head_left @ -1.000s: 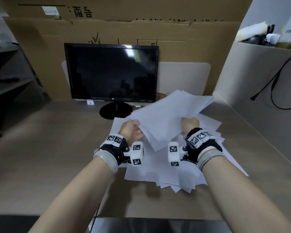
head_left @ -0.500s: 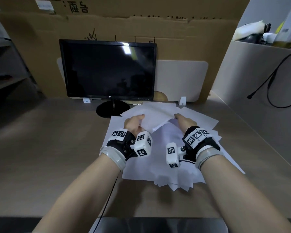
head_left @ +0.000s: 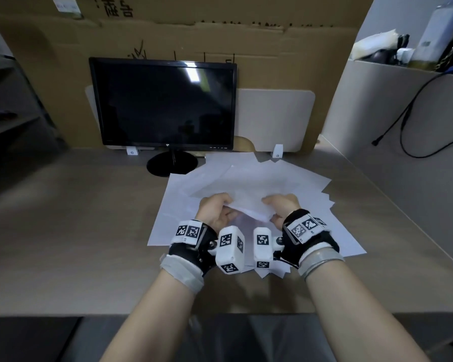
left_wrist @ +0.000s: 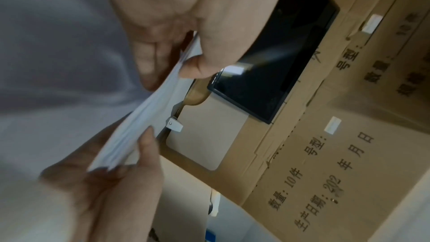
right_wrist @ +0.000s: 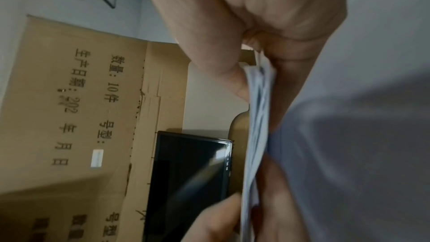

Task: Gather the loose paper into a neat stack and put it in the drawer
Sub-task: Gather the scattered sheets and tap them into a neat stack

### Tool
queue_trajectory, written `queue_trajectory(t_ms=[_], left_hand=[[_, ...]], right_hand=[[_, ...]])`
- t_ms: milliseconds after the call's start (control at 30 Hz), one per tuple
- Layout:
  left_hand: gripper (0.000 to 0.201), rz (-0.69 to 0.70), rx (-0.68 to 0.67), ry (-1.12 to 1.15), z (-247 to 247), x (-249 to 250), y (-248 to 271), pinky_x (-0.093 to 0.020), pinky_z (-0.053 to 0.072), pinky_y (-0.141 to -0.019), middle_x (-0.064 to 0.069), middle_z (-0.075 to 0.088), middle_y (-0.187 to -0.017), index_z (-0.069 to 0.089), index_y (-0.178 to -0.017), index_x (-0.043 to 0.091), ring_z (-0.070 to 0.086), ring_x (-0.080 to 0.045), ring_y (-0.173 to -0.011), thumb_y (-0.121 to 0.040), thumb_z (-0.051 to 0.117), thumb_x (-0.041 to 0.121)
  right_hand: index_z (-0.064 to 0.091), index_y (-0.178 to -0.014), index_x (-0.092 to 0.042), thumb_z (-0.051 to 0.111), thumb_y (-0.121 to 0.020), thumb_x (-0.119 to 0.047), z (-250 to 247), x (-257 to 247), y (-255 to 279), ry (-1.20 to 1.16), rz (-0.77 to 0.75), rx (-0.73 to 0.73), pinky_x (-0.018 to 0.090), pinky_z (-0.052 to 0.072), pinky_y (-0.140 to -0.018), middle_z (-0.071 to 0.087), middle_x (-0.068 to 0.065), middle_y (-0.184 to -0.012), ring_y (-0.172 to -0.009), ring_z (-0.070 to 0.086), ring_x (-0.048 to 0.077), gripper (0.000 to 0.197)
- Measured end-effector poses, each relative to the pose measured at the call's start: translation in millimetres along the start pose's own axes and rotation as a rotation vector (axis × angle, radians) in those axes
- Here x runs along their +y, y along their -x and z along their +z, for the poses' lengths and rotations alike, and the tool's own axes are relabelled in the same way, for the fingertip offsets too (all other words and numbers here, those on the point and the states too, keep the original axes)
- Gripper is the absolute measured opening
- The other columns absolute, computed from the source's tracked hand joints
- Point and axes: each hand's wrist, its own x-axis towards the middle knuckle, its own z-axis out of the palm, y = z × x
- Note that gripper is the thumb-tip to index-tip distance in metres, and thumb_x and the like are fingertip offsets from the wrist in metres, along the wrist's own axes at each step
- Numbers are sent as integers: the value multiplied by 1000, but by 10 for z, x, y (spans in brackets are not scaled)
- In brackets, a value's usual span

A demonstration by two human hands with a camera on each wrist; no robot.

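White paper sheets (head_left: 293, 184) lie fanned out over the middle of the desk (head_left: 63, 231). A small bundle of sheets (head_left: 249, 209) is held low over that spread, near edge raised. My left hand (head_left: 215, 210) pinches its left side, thumb on top and fingers under, as the left wrist view shows on the bundle (left_wrist: 144, 117). My right hand (head_left: 280, 207) pinches the right side; the right wrist view shows the thumb pressing the bundle's edge (right_wrist: 258, 109). No drawer is in view.
A black monitor (head_left: 165, 103) on a round stand (head_left: 171, 165) sits just behind the sheets. Cardboard panels (head_left: 220, 35) wall the back. A grey partition (head_left: 403, 121) with a hanging cable (head_left: 408, 105) bounds the right. Shelves (head_left: 3, 118) stand at the left.
The bundle, held high and fanned a second ago, has come down flat toward the spread sheets. Both hands moved down and closer together, keeping their grip.
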Motion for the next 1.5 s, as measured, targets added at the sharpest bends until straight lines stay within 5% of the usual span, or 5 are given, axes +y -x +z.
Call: queue_trajectory(t_ms=[133, 367, 600, 900, 1500], left_hand=[[26, -44, 27, 131, -282, 119, 26, -42, 62, -75, -17, 69, -98, 61, -113, 1, 71, -32, -87, -89, 61, 10], [13, -115, 6, -444, -479, 498, -220, -22, 53, -54, -12, 72, -71, 65, -104, 3, 69, -22, -52, -94, 61, 10], [77, -136, -40, -846, -427, 659, -734, -45, 53, -86, -12, 68, -101, 66, -119, 5, 66, -31, -89, -47, 83, 26], [27, -71, 31, -840, -331, 861, -986, -47, 55, -97, -18, 68, -118, 66, -101, 5, 66, -31, -98, -77, 77, 4], [67, -111, 118, -753, -181, 891, -1409, -50, 57, -96, -11, 61, -117, 49, -124, 6, 69, -38, -107, -76, 83, 38]], right_hand=[[47, -104, -5, 59, -91, 1, -241, 31, -33, 199, -14, 19, 21, 37, -42, 49, 11, -79, -60, 47, 22, 19], [61, -103, 7, 67, -77, -6, -213, -28, -259, 218, 41, -69, 48, 58, -73, 61, 19, -86, -76, 63, 34, 30], [59, -121, 7, 70, -81, -1, -109, -308, -666, 475, -27, -10, 49, 53, -96, 66, 23, -115, -104, 65, 40, 43], [52, -130, 10, 63, -93, -6, 197, -676, -967, 698, -114, -50, 36, 46, -94, 58, 23, -131, -120, 56, 38, 42], [51, -94, -3, 73, -85, -35, 420, -796, -1331, 676, 53, -118, 16, 35, -35, 46, 11, -72, -55, 44, 23, 39]])
